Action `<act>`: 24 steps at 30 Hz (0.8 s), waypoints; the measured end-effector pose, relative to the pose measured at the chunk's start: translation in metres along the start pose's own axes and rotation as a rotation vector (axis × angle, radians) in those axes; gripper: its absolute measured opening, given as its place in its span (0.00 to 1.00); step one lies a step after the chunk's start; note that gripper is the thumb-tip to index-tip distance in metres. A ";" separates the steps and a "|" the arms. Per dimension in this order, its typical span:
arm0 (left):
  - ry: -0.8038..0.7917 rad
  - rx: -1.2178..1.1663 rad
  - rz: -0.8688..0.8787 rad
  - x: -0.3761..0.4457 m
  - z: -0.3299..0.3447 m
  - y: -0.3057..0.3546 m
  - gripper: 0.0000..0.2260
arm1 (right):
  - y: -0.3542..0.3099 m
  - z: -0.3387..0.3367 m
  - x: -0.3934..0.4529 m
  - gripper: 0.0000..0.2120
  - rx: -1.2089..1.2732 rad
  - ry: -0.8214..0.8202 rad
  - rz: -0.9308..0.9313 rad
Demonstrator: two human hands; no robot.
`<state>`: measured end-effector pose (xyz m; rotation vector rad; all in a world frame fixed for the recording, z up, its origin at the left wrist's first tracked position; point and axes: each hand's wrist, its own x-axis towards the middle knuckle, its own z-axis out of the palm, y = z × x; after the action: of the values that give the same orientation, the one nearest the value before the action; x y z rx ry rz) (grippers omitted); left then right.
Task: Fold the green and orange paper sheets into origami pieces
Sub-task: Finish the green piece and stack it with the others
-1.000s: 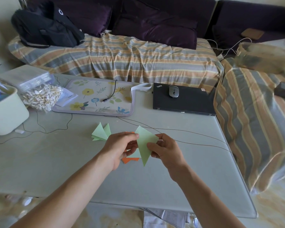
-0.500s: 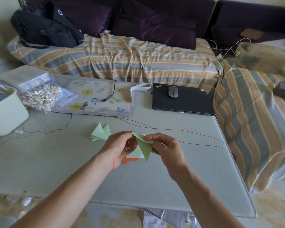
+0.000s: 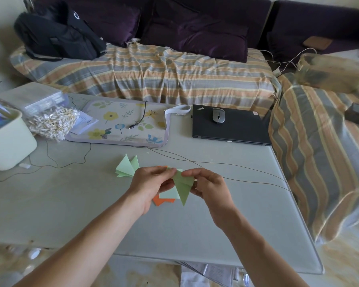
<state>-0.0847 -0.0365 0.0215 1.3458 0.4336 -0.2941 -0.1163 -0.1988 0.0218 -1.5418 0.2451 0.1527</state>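
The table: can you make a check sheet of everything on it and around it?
Surface: grey table, bare near the front edge.
Job's things: green paper held above table; folded green piece lying left of it; orange paper under the hands.
Clutter: floral mat, laptop with mouse on top, bag of sticks, cream tub.
Hands: left hand and right hand both pinch the green paper.
Cables: thin wire across table.
Surroundings: striped sofa, black backpack.

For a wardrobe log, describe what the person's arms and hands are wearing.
Nothing shows: the left hand and right hand are bare, without gloves, rings or a watch. Both forearms are uncovered to the frame's bottom edge, with no sleeve in view.
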 end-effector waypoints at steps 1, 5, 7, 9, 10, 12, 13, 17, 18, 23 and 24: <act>0.001 0.018 0.009 0.000 0.000 0.000 0.07 | -0.001 0.000 0.000 0.20 0.057 0.002 0.020; -0.078 0.117 0.018 -0.002 0.000 -0.001 0.06 | -0.001 -0.002 0.003 0.11 0.092 0.039 0.145; -0.119 0.178 0.007 -0.003 0.001 -0.002 0.05 | 0.004 -0.001 0.003 0.11 0.002 0.003 0.152; -0.130 0.203 -0.008 -0.002 0.000 -0.003 0.05 | 0.008 0.000 0.003 0.12 -0.068 -0.014 0.106; -0.127 0.201 -0.014 -0.002 0.000 -0.003 0.05 | 0.009 0.000 0.003 0.11 -0.094 -0.009 0.084; -0.111 0.176 -0.020 -0.002 0.001 -0.003 0.04 | 0.009 -0.001 0.004 0.10 -0.137 0.012 0.068; -0.102 0.153 -0.020 -0.002 0.002 -0.003 0.04 | 0.008 -0.001 0.004 0.10 -0.155 0.022 0.072; -0.080 0.122 -0.013 -0.003 0.002 -0.001 0.05 | 0.008 0.000 0.005 0.09 -0.219 0.029 0.100; -0.084 0.138 -0.013 -0.003 0.002 -0.001 0.05 | 0.008 0.000 0.004 0.08 -0.219 0.016 0.106; -0.099 0.237 -0.008 -0.005 0.006 -0.005 0.05 | 0.008 0.001 0.002 0.13 -0.254 -0.031 0.067; -0.100 0.245 -0.004 -0.006 0.006 -0.005 0.05 | 0.009 0.001 0.003 0.12 -0.264 -0.023 0.053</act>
<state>-0.0912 -0.0439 0.0206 1.5613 0.3238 -0.4262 -0.1159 -0.1976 0.0128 -1.7957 0.2554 0.2521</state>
